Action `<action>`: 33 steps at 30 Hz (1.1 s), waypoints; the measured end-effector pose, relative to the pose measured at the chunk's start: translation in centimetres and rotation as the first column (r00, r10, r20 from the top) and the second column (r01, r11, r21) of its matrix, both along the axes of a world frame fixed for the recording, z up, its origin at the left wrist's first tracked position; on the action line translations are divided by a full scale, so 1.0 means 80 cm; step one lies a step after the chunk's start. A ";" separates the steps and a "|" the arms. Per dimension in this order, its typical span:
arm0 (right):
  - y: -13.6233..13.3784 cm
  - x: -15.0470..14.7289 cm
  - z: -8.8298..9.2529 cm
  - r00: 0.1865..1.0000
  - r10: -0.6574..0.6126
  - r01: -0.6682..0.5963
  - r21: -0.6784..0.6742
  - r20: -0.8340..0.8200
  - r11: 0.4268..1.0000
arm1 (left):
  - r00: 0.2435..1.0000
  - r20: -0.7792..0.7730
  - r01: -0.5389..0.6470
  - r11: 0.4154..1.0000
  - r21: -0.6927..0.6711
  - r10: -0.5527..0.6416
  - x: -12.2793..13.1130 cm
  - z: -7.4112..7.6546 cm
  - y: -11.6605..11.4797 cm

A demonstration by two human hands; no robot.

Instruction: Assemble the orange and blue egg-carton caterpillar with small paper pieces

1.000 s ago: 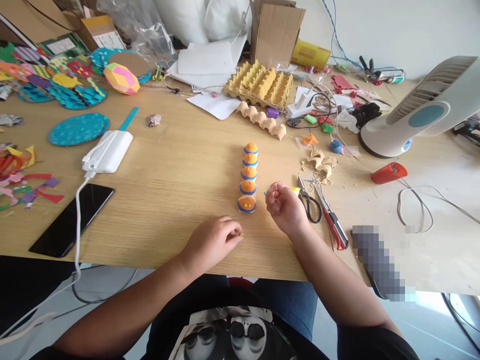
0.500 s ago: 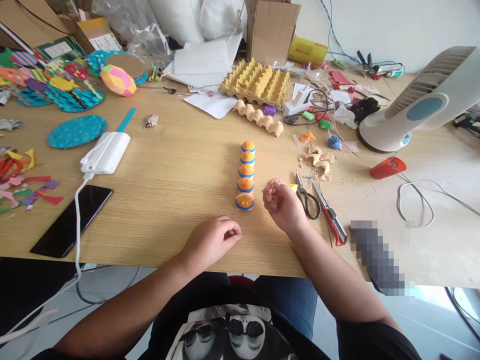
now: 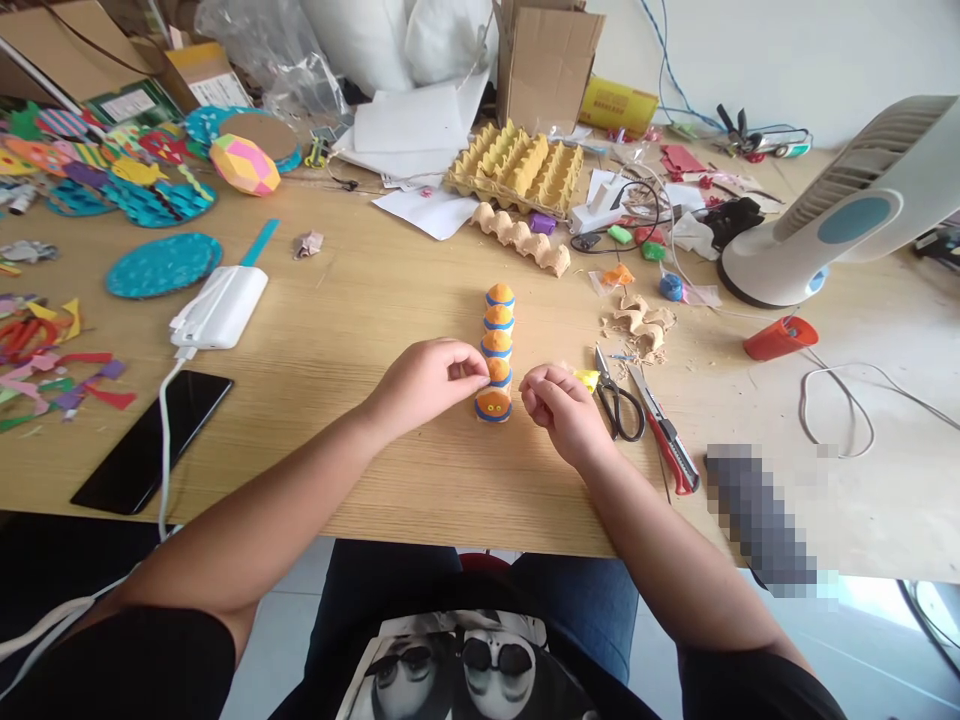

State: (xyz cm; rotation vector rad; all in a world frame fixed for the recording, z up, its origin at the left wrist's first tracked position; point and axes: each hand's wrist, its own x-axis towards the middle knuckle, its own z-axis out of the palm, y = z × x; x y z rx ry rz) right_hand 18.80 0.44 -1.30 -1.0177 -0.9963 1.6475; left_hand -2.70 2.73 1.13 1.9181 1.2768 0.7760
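A caterpillar made from an egg-carton strip [image 3: 496,343], with orange humps, blue bands and two small yellow eyes on the front hump, stands lengthwise on the table. My left hand [image 3: 427,385] is at its left side, thumb and curled fingertips closed against the edge by the humps nearest me. Just right of the caterpillar, apart from it, my right hand [image 3: 564,410] is closed in a pinch; anything inside the fingers is too small or hidden to make out. Beside that hand lie a yellow scrap [image 3: 587,380], black-handled scissors [image 3: 621,405] and a red utility knife [image 3: 670,445].
Egg-carton cuttings [image 3: 637,320], an uncut strip [image 3: 520,238] and a yellow egg tray [image 3: 517,170] lie farther back. A white fan [image 3: 832,220] and red cup [image 3: 780,338] stand right. At left are a power bank [image 3: 221,308], phone [image 3: 154,440] and paper scraps [image 3: 60,365].
My left hand has moved forward from the table near the front edge to the caterpillar's left side. My right hand stays beside the caterpillar, its fingers slightly turned.
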 end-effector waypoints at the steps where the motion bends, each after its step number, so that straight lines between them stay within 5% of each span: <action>1: 0.001 0.000 0.000 1.000 -0.003 0.003 -0.004 0.003 1.000 | 1.000 0.022 0.018 1.000 -0.025 -0.018 0.002 -0.005 0.009; 8: 0.000 -0.003 -0.004 0.999 0.020 -0.020 0.000 0.027 1.000 | 0.994 0.104 0.027 0.994 -0.104 -0.016 0.008 -0.031 0.023; 25: -0.004 -0.006 0.001 0.998 0.028 -0.028 -0.013 0.058 1.000 | 0.994 0.104 -0.023 0.990 -0.141 0.038 0.005 -0.038 0.029; 33: -0.003 -0.005 -0.002 0.995 0.035 -0.035 -0.004 0.096 0.999 | 0.998 0.047 0.048 0.995 0.090 -0.052 -0.006 -0.038 0.031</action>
